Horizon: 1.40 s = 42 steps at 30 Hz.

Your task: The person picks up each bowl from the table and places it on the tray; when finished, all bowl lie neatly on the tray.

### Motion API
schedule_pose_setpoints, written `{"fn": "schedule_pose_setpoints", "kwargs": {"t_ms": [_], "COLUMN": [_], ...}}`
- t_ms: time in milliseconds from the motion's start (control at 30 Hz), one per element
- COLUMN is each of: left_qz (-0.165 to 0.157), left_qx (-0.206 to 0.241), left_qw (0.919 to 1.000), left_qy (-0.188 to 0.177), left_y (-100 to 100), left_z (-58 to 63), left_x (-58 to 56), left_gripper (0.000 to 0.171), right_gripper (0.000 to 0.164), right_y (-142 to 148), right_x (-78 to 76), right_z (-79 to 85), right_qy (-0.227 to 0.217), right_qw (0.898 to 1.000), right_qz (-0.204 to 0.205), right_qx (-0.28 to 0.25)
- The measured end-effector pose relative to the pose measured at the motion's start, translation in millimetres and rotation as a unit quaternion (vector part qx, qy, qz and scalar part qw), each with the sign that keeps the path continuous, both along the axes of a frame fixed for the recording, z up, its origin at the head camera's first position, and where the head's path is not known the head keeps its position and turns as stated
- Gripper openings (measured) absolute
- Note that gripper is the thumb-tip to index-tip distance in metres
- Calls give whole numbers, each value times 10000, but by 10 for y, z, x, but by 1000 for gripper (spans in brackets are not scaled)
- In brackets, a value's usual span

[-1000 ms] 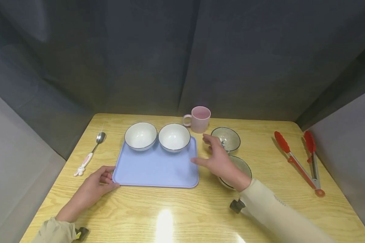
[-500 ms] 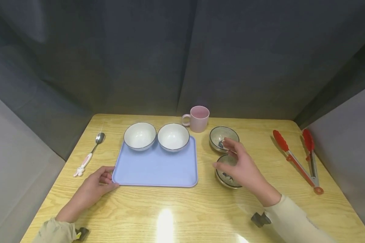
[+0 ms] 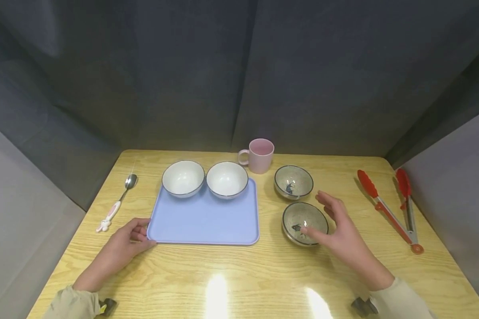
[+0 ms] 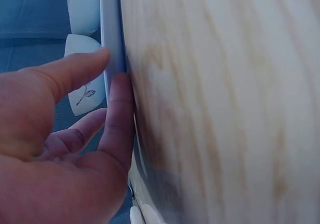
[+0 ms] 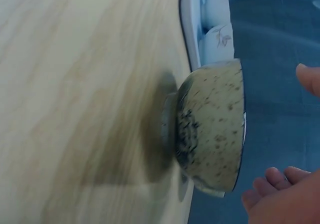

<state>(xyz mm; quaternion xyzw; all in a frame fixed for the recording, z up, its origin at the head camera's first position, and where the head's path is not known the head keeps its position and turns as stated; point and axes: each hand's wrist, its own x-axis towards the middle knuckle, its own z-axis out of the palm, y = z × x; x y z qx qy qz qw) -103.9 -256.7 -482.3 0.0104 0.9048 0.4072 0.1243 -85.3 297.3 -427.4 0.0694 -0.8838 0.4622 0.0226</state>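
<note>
My left hand (image 3: pixel 124 243) holds the front left corner of a light blue tray (image 3: pixel 203 227), thumb at the front edge and fingers at the left side. The left wrist view shows the thumb and a finger (image 4: pixel 121 102) right at the tray's rim. Two white bowls (image 3: pixel 183 178) (image 3: pixel 227 179) with dark rims stand side by side at the tray's back. To the right of the tray, my right hand (image 3: pixel 345 237) hovers with spread fingers by a speckled beige bowl (image 3: pixel 299 214), its thumb over the bowl's rim in the head view. Nothing is in that hand. A similar speckled bowl (image 3: pixel 299 177) stands just behind.
A pink mug (image 3: pixel 261 156) stands behind the tray's right back corner. On the left lies a spoon (image 3: pixel 113 209) with a white and pink rabbit handle. Spread red and silver tongs (image 3: pixel 395 219) lie at the right. Dark cloth (image 3: pixel 183 79) hangs behind the table.
My right hand has drawn back to the right, from beside the tray's right edge, across the speckled bowls to the front one's right side. The left hand stays at the tray corner.
</note>
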Motion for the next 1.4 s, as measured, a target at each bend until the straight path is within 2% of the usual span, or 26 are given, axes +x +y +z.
{"fn": "schedule_pose_setpoints", "kwargs": {"t_ms": [133, 233, 733, 1000, 1233, 1400], "left_qz": [0, 17, 2, -56, 37, 36], "left_qx": [-2, 3, 29, 182, 5, -44], "left_qw": [10000, 10000, 9999, 9993, 10000, 10000], "left_qy": [22, 43, 136, 315, 34, 1], "left_y": [-1, 1, 10, -54, 7, 22], "left_z": [-5, -12, -6, -102, -15, -8], "left_x": [1, 5, -14, -22, 2, 10], "left_gripper": [72, 71, 71, 72, 73, 70], "right_gripper": [109, 114, 141, 141, 141, 140], "right_y": [57, 82, 123, 112, 93, 93], "right_x": [32, 46, 89, 99, 101, 82], "right_z": [-77, -138, -457, -485, -490, -479], "right_qy": [157, 116, -754, -950, -1112, -1177], "right_qw": [9999, 9999, 9965, 9946, 9920, 9913], "right_qz": [39, 48, -168, -202, -102, -61], "right_qx": [-43, -34, -322, -360, -579, -586]}}
